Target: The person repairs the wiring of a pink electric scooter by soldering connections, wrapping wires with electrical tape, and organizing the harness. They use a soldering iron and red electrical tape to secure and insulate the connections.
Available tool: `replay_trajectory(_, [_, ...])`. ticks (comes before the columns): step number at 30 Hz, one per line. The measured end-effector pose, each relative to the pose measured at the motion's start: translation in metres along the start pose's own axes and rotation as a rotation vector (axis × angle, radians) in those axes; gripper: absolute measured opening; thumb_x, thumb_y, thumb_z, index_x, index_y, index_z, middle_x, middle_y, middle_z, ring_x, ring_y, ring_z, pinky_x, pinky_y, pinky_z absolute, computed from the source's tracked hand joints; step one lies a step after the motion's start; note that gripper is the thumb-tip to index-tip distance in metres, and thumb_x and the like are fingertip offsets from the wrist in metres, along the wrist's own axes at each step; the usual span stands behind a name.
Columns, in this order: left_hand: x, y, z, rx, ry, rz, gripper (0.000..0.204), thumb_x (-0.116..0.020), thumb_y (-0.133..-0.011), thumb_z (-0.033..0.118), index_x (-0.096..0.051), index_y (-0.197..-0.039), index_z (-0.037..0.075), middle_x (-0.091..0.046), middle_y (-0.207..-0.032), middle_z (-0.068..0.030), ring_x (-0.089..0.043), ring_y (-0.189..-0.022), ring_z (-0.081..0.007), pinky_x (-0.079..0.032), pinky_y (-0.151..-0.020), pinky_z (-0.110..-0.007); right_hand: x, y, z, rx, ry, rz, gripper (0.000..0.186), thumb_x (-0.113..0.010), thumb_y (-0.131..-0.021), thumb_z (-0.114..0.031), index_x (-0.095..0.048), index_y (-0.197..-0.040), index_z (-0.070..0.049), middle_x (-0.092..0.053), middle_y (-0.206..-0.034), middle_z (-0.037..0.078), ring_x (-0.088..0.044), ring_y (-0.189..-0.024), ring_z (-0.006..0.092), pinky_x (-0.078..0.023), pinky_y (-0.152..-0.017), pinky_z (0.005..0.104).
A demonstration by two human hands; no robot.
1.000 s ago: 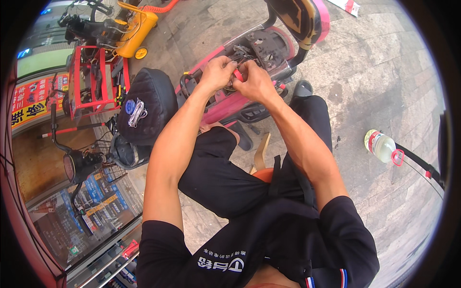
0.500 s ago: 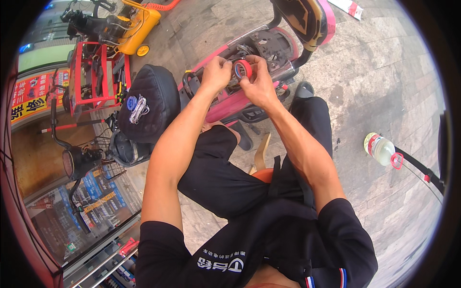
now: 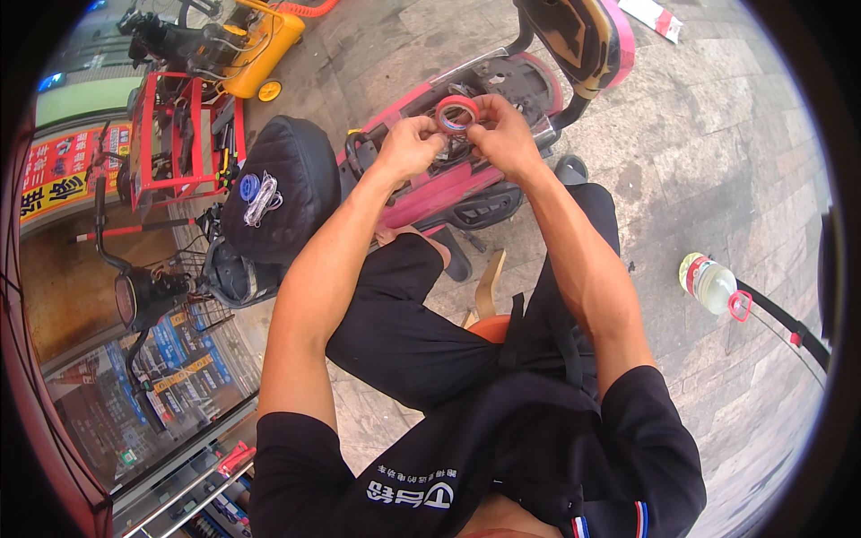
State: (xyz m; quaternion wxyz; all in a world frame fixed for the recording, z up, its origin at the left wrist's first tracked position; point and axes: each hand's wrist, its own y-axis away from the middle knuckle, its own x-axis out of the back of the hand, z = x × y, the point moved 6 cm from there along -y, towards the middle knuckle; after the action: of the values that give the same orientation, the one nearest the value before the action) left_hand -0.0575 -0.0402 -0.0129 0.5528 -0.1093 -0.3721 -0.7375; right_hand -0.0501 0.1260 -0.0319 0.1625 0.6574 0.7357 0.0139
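- Head view shows the left hand (image 3: 408, 148) and the right hand (image 3: 502, 134) raised close together, both pinched on a small red roll of tape (image 3: 456, 112), one on each side of the ring.
- The roll is held in the air over the open compartment of a pink scooter (image 3: 466, 179), whose seat (image 3: 574, 36) is tipped up at the far end.
- Likely slip: the grip is by fingertips only, so a hard pull on the tape end could twist the roll out and drop it into the open compartment among the wiring, which is too dark to make out.
- If the loose end folds back on itself it would stick to the roll or to a finger; I cannot tell where the end lies now.
- A black seat cushion (image 3: 282, 188) stands just left of the scooter, with a small bag of parts (image 3: 258, 193) on top that an elbow swing might knock off.
- A clear bottle (image 3: 708, 282) lies on the pavement well to the right, away from the hands.
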Motion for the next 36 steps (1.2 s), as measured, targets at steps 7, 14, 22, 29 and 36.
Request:
replay_trajectory(7, [0.006, -0.008, -0.012, 0.037, 0.033, -0.034, 0.02, -0.059, -0.09, 0.013, -0.068, -0.102, -0.001, -0.065, -0.085, -0.0016, -0.056, -0.075, -0.0078, -0.045, -0.066, -0.026, 0.005, 0.013, -0.011, 0.259, 0.238, 0.046, 0.041, -0.057, -0.082, 0.002, -0.053, -0.123, -0.001, -0.064, -0.096, 0.007, -0.059, -0.073, 0.011, -0.05, -0.064, 0.0265])
replay_trajectory(14, [0.004, -0.007, -0.01, 0.01, 0.065, -0.017, 0.018, -0.058, -0.091, 0.012, -0.067, -0.099, 0.0, -0.062, -0.081, -0.0001, -0.053, -0.071, -0.0073, -0.043, -0.063, -0.025, 0.001, 0.043, -0.002, 0.266, 0.224, 0.131, 0.04, -0.059, -0.08, -0.003, -0.052, -0.12, -0.004, -0.068, -0.09, 0.012, -0.065, -0.069, 0.0186, -0.052, -0.066, 0.0321])
replay_trajectory(22, [0.004, -0.016, -0.012, 0.034, 0.11, -0.06, 0.025, -0.056, -0.086, 0.017, -0.07, -0.097, 0.0, -0.065, -0.076, -0.0041, -0.056, -0.067, -0.0117, -0.045, -0.061, -0.03, -0.005, 0.054, -0.001, 0.342, 0.454, 0.087, 0.038, -0.067, -0.081, -0.014, -0.053, -0.116, -0.005, -0.069, -0.089, 0.015, -0.068, -0.075, 0.0307, -0.053, -0.068, 0.0402])
replay_trajectory(29, [0.008, -0.013, 0.008, -0.035, -0.031, -0.01, 0.026, -0.063, -0.087, 0.023, -0.071, -0.093, -0.001, -0.066, -0.077, -0.006, -0.059, -0.07, -0.0128, -0.048, -0.065, -0.031, -0.01, 0.054, 0.006, 0.307, 0.59, 0.073, 0.04, -0.07, -0.083, -0.025, -0.055, -0.115, -0.007, -0.069, -0.088, 0.018, -0.067, -0.081, 0.0386, -0.052, -0.069, 0.0472])
replay_trajectory(36, [0.007, -0.01, 0.01, -0.011, -0.111, -0.014, 0.027, -0.067, -0.088, 0.025, -0.07, -0.093, -0.001, -0.062, -0.071, -0.0063, -0.056, -0.065, -0.0124, -0.046, -0.059, -0.033, -0.011, 0.065, 0.002, 0.324, 0.617, 0.145, 0.041, -0.071, -0.082, -0.02, -0.058, -0.117, -0.004, -0.07, -0.086, 0.015, -0.069, -0.072, 0.0329, -0.054, -0.066, 0.0408])
